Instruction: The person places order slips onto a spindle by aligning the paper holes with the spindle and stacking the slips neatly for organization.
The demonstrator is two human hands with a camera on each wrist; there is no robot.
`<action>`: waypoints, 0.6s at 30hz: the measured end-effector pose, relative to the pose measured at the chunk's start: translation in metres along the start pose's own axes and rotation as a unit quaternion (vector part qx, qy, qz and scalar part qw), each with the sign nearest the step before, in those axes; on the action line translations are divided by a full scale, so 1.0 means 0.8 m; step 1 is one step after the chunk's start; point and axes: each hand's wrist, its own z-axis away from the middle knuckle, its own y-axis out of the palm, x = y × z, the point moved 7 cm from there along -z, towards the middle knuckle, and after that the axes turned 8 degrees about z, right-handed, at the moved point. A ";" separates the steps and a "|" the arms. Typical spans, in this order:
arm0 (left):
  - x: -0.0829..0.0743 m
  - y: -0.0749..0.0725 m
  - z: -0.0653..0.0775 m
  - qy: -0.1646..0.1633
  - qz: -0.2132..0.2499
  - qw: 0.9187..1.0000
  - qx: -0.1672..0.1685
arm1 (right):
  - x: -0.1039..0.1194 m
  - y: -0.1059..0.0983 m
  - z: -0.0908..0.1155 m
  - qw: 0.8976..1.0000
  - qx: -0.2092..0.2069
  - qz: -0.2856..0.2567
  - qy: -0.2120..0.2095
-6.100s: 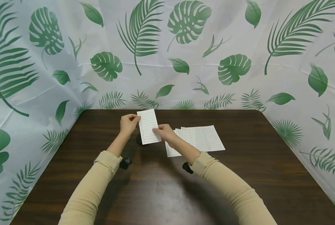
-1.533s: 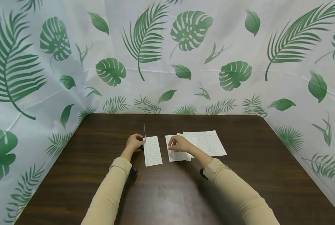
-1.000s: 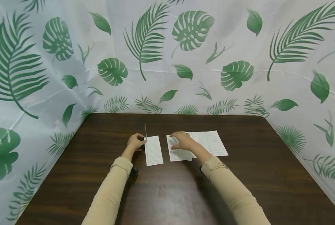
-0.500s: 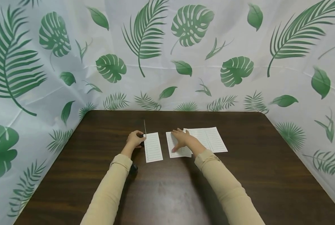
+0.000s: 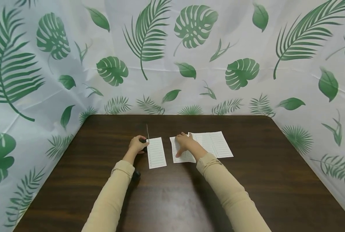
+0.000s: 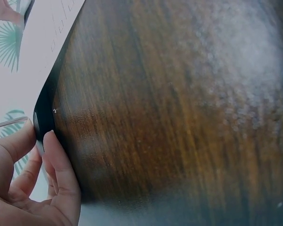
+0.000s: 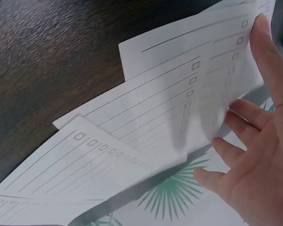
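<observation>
My left hand (image 5: 136,145) pinches the black base (image 6: 44,117) of a paper spike between thumb and fingers. The spike's thin metal rod (image 5: 147,131) stands upright beside the thumb. A white lined checklist slip (image 5: 156,153) lies low at the spike, its upper left edge right by the rod. To the right, my right hand (image 5: 185,144) rests with thumb and fingers spread on the leftmost of several overlapping checklist slips (image 5: 210,141). In the right wrist view these slips (image 7: 132,103) fan out, with the thumb on one side and the fingertips at the other edge.
A dark wood table (image 5: 172,196) carries everything. Behind it and at both sides hangs a white curtain (image 5: 161,83) printed with green leaves. A black wrist device (image 5: 136,176) sits below the left cuff.
Both hands held one slip up earlier; it now lies at the spike. The right hand went from closed fingertips over the leftmost slip to spread on it, and that slip's edges now buckle slightly.
</observation>
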 end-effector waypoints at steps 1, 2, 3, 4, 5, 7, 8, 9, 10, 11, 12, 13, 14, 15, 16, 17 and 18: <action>0.000 0.001 0.000 0.000 0.000 1.000 0.001 | 0.000 0.000 0.000 1.000 -0.002 0.002 0.002; 0.001 0.001 0.000 0.001 0.001 1.000 0.001 | 0.001 -0.001 0.000 1.000 -0.004 0.005 0.001; 0.001 0.001 0.000 0.002 0.000 1.000 -0.001 | 0.002 -0.002 0.000 1.000 -0.009 0.008 0.001; 0.001 0.001 0.000 0.003 -0.001 1.000 -0.003 | 0.003 -0.002 0.000 1.000 -0.013 0.010 0.000; 0.001 0.000 0.000 0.003 -0.002 1.000 -0.004 | 0.003 -0.003 0.000 1.000 -0.019 0.010 -0.001; 0.001 -0.002 0.000 0.004 -0.006 1.000 -0.007 | 0.004 -0.004 -0.001 0.999 -0.030 0.010 -0.003; 0.000 -0.002 0.000 0.004 -0.008 1.000 -0.007 | 0.004 -0.005 -0.002 0.999 -0.036 0.010 -0.003; 0.000 -0.003 0.000 0.004 -0.009 1.000 -0.006 | 0.004 -0.005 -0.002 0.999 -0.042 0.011 -0.001; -0.001 -0.003 0.000 0.006 -0.009 1.000 -0.005 | 0.004 -0.006 -0.002 0.999 -0.049 0.012 0.000; -0.001 -0.003 0.000 0.007 -0.009 1.000 -0.003 | 0.004 -0.007 -0.002 0.998 -0.057 0.012 0.002; -0.002 -0.002 0.000 0.007 -0.009 1.000 -0.002 | 0.005 -0.008 -0.002 0.998 -0.064 0.011 0.002; -0.002 -0.002 0.000 0.007 -0.009 1.000 -0.001 | 0.005 -0.009 -0.001 0.997 -0.072 0.012 0.000; -0.002 -0.002 0.001 0.007 -0.009 1.000 -0.001 | 0.006 -0.010 -0.001 0.997 -0.080 0.013 -0.002; -0.002 -0.002 0.001 0.006 -0.009 1.000 -0.002 | 0.007 -0.011 0.000 0.996 -0.087 0.014 -0.005; -0.001 -0.001 0.001 0.005 -0.009 1.000 -0.002 | 0.009 -0.012 0.000 0.995 -0.095 0.011 -0.010; 0.000 -0.001 0.001 0.003 -0.010 1.000 -0.001 | 0.010 -0.013 0.001 0.995 -0.102 0.008 -0.013; 0.001 -0.001 0.001 0.003 -0.012 1.000 -0.002 | 0.011 -0.014 0.002 0.994 -0.108 0.008 -0.017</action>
